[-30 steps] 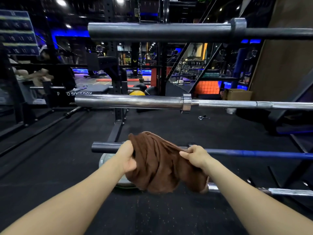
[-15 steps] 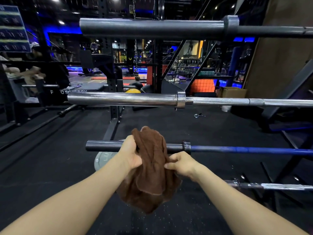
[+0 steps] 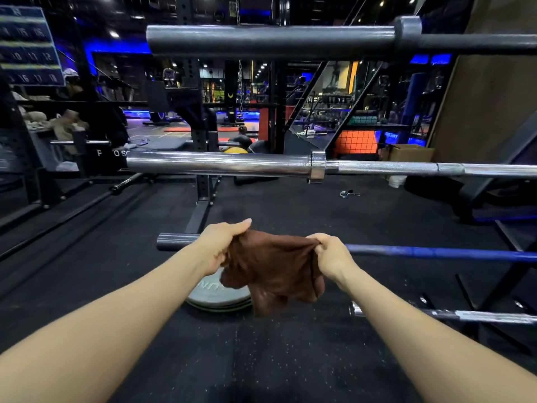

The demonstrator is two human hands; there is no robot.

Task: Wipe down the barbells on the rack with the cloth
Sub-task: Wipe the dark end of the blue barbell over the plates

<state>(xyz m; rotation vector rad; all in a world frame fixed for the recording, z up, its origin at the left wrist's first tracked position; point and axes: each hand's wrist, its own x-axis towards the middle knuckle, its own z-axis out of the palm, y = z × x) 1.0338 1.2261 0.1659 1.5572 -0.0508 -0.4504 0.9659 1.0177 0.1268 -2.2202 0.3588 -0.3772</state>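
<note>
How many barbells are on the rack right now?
4: a dark top barbell, a chrome barbell below it, a blue barbell behind the cloth, and a lowest barbell. More may be out of frame.

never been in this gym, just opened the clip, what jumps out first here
Dead centre, a brown cloth is stretched between the left hand and the right hand, both gripping it in front of the bar with the blue shaft. Above it a shiny chrome barbell crosses the middle of the view, and a thick dark grey barbell runs across the top. A grey weight plate lies on the black floor beneath the cloth.
</note>
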